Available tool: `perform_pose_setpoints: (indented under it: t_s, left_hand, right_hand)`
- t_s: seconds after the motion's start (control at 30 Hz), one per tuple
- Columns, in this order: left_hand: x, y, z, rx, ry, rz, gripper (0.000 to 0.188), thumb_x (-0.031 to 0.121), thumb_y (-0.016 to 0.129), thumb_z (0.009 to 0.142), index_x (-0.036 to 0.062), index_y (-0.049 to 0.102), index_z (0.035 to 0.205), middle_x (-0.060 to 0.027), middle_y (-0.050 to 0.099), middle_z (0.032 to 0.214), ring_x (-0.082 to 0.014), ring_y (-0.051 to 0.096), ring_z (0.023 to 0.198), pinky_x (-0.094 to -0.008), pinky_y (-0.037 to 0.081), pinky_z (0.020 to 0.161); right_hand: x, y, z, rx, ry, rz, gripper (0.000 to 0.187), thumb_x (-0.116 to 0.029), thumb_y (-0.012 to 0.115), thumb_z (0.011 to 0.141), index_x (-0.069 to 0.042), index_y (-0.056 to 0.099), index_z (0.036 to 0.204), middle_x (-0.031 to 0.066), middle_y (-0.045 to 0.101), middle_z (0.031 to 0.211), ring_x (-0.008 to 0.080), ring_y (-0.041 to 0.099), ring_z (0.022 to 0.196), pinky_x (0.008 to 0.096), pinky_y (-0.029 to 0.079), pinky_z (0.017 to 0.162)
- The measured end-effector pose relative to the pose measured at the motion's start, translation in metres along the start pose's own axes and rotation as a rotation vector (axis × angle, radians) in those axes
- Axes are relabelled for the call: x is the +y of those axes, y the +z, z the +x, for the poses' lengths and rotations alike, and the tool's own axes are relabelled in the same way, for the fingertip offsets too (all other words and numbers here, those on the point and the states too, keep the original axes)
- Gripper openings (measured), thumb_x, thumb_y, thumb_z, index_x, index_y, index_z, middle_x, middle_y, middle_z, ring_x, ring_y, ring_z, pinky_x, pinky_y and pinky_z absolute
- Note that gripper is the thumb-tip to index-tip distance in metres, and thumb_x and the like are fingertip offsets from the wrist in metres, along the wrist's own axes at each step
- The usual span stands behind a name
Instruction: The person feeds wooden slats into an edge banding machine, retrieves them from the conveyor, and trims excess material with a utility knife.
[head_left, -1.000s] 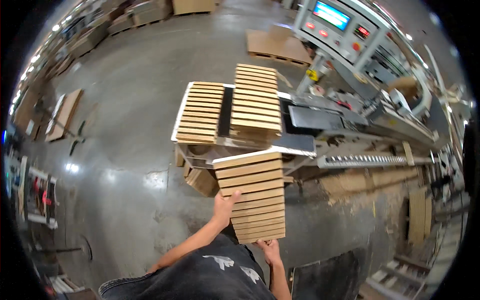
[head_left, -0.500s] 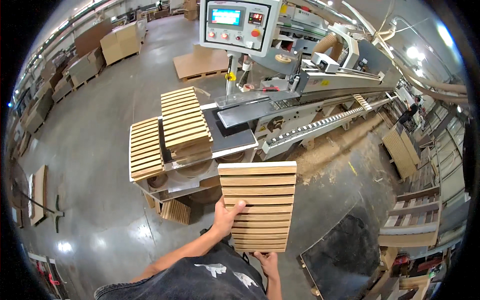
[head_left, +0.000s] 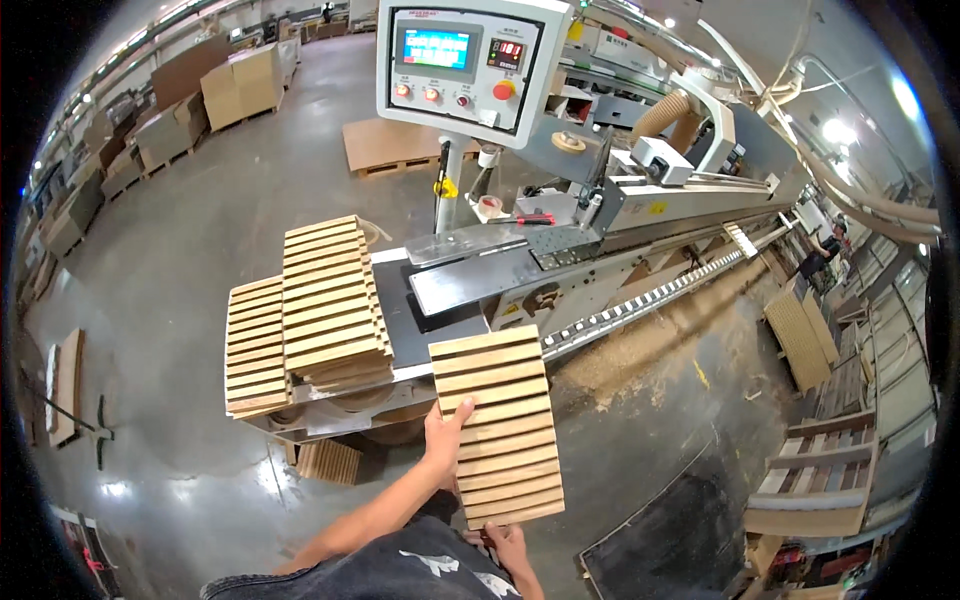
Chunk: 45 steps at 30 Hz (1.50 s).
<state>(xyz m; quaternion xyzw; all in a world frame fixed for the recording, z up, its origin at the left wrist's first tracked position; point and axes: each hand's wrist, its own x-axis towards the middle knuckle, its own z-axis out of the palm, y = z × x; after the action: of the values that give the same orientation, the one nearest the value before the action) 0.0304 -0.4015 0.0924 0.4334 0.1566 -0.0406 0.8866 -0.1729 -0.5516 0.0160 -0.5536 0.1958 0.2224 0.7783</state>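
While gripping the slatted panel (head_left: 500,425) at its left edge with the left hand (head_left: 441,437), clasps its near end with the right hand (head_left: 507,549), probably for balance; holds it before the body, near the counter (head_left: 420,345).

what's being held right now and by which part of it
A slatted wooden panel: the left hand grips its left edge, thumb on top, and the right hand holds its edge nearest the person.

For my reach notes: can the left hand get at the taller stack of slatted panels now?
Probably not freely: the left hand holds a slatted panel, though the space towards the taller stack looks unobstructed.
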Motion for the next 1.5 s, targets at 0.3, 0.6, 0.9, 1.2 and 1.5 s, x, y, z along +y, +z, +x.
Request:
perform_pose_setpoints:
  t_s: [0.3, 0.6, 0.9, 1.2, 1.5]
  left_hand:
    - [-0.004, 0.056, 0.173, 0.374, -0.100, 0.157, 0.051, 0.027, 0.073, 0.090, -0.0044, 0.055, 0.126, -0.0136, 0.062, 0.121, -0.0222, 0.057, 0.107, -0.0361, 0.045, 0.094]
    - [-0.012, 0.080, 0.257, 0.255, -0.157, -0.016, 0.048, 0.022, 0.070, 0.091, -0.0045, 0.051, 0.127, -0.0154, 0.062, 0.119, -0.0239, 0.059, 0.106, -0.0360, 0.047, 0.091]
    - [-0.025, 0.101, 0.279, 0.445, 0.000, 0.347, 0.054, 0.024, 0.069, 0.090, -0.0056, 0.049, 0.129, -0.0199, 0.059, 0.124, -0.0289, 0.055, 0.114, -0.0374, 0.040, 0.100]
    - [-0.049, 0.130, 0.302, 0.436, -0.026, 0.459, 0.058, 0.029, 0.066, 0.092, -0.0079, 0.046, 0.132, -0.0247, 0.058, 0.124, -0.0347, 0.055, 0.114, -0.0405, 0.040, 0.099]
    - [-0.080, 0.190, 0.331, 0.465, -0.083, 0.476, 0.059, 0.032, 0.065, 0.093, -0.0072, 0.045, 0.133, -0.0242, 0.060, 0.121, -0.0326, 0.057, 0.110, -0.0405, 0.042, 0.097]
  right_hand:
    - [-0.139, 0.012, 0.121, 0.108, 0.049, 0.004, 0.036, -0.028, 0.050, 0.102, 0.002, 0.040, 0.119, 0.0254, 0.067, 0.096, 0.0324, 0.071, 0.079, 0.0402, 0.060, 0.071]
    - [-0.204, 0.006, 0.210, 0.237, 0.058, 0.014, 0.044, -0.036, 0.051, 0.102, 0.007, 0.048, 0.105, 0.0206, 0.067, 0.081, 0.0269, 0.069, 0.066, 0.0360, 0.060, 0.058]
    - [-0.221, -0.002, 0.248, 0.198, 0.121, -0.097, 0.047, -0.043, 0.046, 0.103, 0.000, 0.054, 0.086, 0.0100, 0.059, 0.064, 0.0195, 0.059, 0.053, 0.0319, 0.050, 0.048]
    - [-0.256, -0.052, 0.266, 0.079, 0.286, -0.271, 0.055, -0.047, 0.042, 0.103, -0.001, 0.056, 0.078, 0.0073, 0.058, 0.062, 0.0165, 0.057, 0.050, 0.0284, 0.044, 0.045]
    - [-0.289, -0.105, 0.285, 0.125, 0.260, -0.186, 0.058, -0.046, 0.044, 0.103, -0.001, 0.059, 0.071, 0.0072, 0.058, 0.060, 0.0160, 0.057, 0.050, 0.0280, 0.044, 0.047]
